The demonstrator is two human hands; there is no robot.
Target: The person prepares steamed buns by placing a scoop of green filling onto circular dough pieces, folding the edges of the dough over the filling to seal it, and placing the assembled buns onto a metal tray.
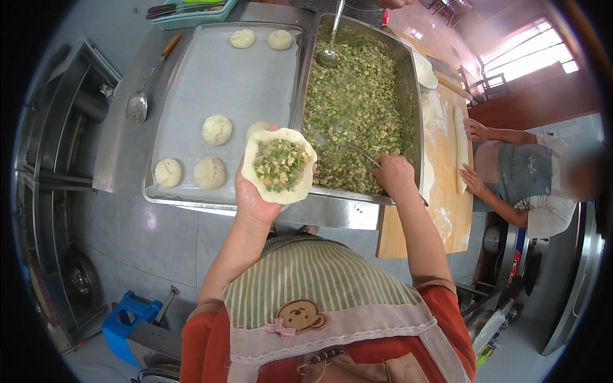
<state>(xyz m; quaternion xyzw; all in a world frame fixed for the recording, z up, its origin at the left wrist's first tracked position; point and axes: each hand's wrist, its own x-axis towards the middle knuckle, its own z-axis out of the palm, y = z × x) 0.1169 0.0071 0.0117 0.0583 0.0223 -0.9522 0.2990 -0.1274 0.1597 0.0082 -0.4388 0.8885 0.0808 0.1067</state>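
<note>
My left hand (pixel 256 198) holds a round dough wrapper (pixel 302 187) from below, and chopped green-and-yellow filling (pixel 280 163) lies heaped on it. With my right hand (pixel 396 176) I grip the handle of a metal spoon (pixel 341 133), whose bowl rests in the filling of a deep steel pan (pixel 418 129). Left of the pan stands a paper-lined tray (pixel 225 76) with several pleated buns (pixel 217 129). One more bun (pixel 258 127) is partly hidden behind the wrapper and my left hand.
A ladle (pixel 328 58) stands in the pan's far end. Another spoon (pixel 138 106) lies left of the tray, below a green basket (pixel 194 18). At right, a co-worker's hands (pixel 471 178) touch a long dough roll (pixel 459 148) on a floured wooden board (pixel 443 210).
</note>
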